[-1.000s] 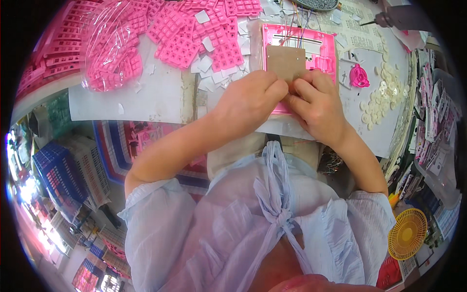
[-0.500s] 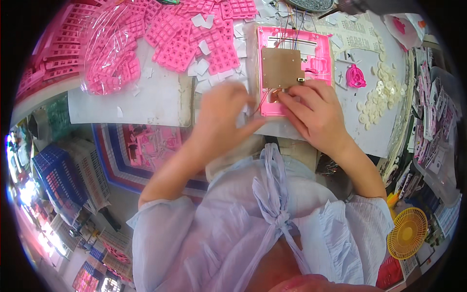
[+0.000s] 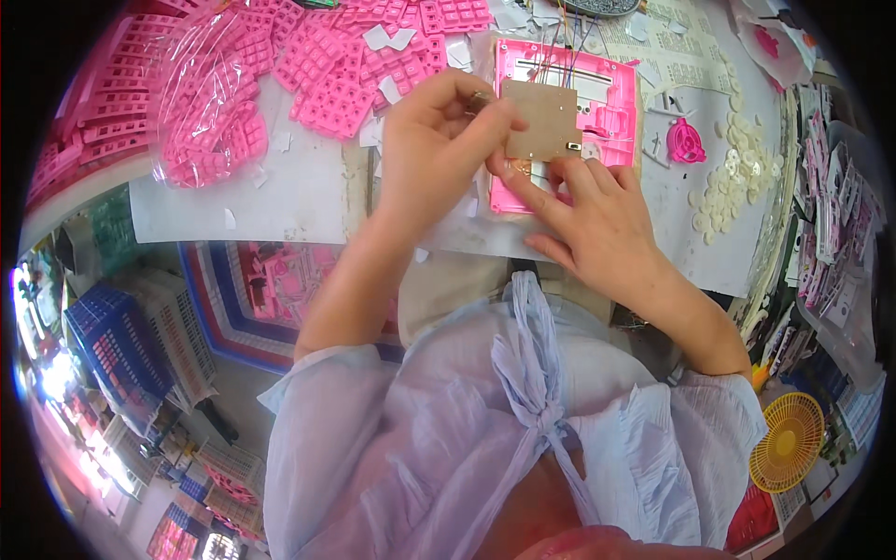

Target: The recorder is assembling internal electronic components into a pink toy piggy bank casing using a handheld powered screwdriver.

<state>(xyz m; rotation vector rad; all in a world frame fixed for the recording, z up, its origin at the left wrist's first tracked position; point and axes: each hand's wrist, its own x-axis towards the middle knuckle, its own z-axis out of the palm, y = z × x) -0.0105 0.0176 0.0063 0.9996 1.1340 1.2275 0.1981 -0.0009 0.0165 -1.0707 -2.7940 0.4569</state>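
A pink plastic housing (image 3: 611, 149) lies on the worktable, with a brown circuit board (image 3: 541, 121) set over its left half. A small white-and-black switch (image 3: 574, 147) sits at the board's lower right corner. Thin coloured wires (image 3: 565, 58) rise from the housing's far end. At the board's left edge my left hand (image 3: 439, 145) is raised, thumb and fingers closed around a small dark, brownish piece that I cannot make out. My right hand (image 3: 602, 215) rests over the housing's near end, fingers stretched; its index finger reaches below the board, close to my left hand.
Pink keypad-like frames (image 3: 341, 89) and a clear bag (image 3: 210, 112) of them cover the far left. White round pieces (image 3: 737, 187) and a pink round part (image 3: 685, 140) lie right of the housing. A dark tray (image 3: 597, 6) stands at the far edge. Below left is a basket (image 3: 219, 317).
My left hand has moved up and right to the board's left edge and closed its fingers. My right index finger has shifted slightly left along the board's near edge.
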